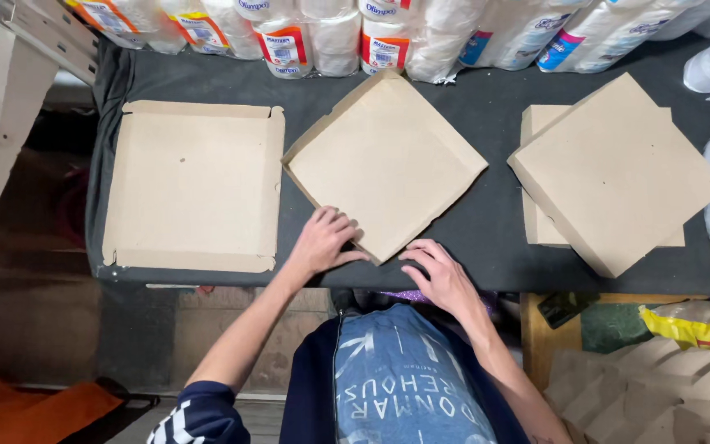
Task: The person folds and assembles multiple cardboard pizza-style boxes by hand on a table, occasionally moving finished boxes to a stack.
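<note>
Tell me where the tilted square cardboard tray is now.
In the head view, the tilted square cardboard tray lies mid-table, between the flat cardboard sheet and stacked cardboard boxes, both hands at its near corner.

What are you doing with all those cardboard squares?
A person stands at a dark table with both hands at the near corner of a shallow cardboard tray, turned like a diamond. The left hand rests on its left edge, the right hand beside the corner. A flat cardboard sheet lies to the left, and a stack of boxes sits to the right. Wrapped paper rolls line the back.
</note>
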